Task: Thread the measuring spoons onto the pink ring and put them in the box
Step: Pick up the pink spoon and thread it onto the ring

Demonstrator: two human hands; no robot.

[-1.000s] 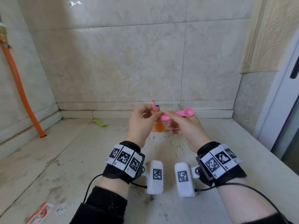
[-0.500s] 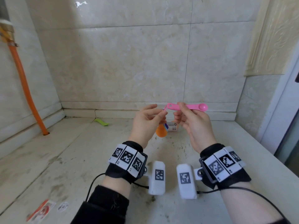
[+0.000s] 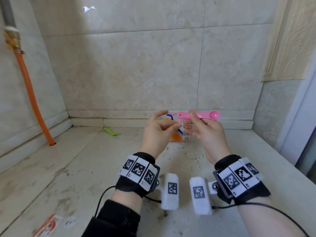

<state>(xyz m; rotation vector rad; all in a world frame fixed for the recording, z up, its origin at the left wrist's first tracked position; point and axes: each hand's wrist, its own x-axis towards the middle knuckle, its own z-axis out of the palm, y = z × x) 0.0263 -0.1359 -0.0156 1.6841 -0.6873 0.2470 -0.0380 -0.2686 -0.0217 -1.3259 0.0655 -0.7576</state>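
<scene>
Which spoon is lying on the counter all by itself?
The green spoon. The pink spoon is in the right hand; the orange spoon hangs by the left hand.

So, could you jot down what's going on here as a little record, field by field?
left hand: pinches the pink ring
right hand: holds the pink measuring spoon level, bowl to the right
on the ring: purple spoon and orange spoon, hanging by the left hand
pink spoon threaded: cannot tell
box: on the counter, mostly hidden behind the hands
also lying there: green piece, near the back wall
</scene>
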